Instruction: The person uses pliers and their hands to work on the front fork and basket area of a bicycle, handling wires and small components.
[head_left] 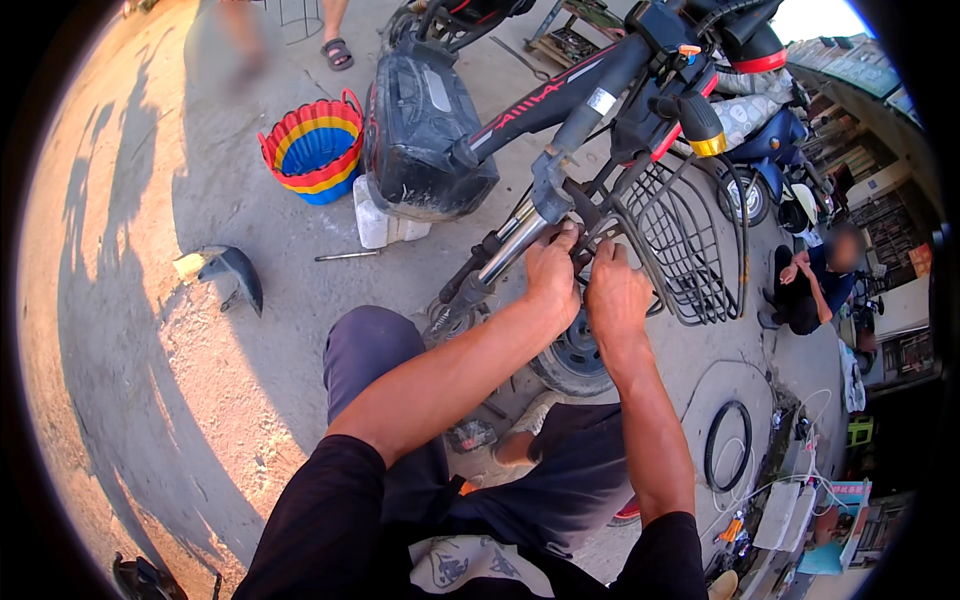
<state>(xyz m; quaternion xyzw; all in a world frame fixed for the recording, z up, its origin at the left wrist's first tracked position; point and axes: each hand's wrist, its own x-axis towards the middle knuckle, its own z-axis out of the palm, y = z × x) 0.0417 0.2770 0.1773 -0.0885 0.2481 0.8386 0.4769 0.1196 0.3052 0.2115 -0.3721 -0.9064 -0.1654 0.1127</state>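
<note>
In front of me an electric bike leans, its black frame point(560, 93) marked with red. My left hand point(553, 268) is closed at the front fork point(520, 243), beside its silver tube, with the thumb near the bracket. Close by, my right hand point(616, 292) is curled in a fist next to the wire basket point(680, 240). Dark parts show between the two hands, but what the fingers hold is hidden. Under my forearms is a wheel with a black tyre point(578, 363), partly covered by my hands.
A striped red, yellow and blue basket point(315, 140) stands beside a white block point(385, 222). A metal rod point(347, 256) and a dark curved cover point(233, 275) lie left. Right are a loose tyre point(727, 447), cables and a squatting person point(818, 280). Another person's sandalled foot point(338, 54) is behind.
</note>
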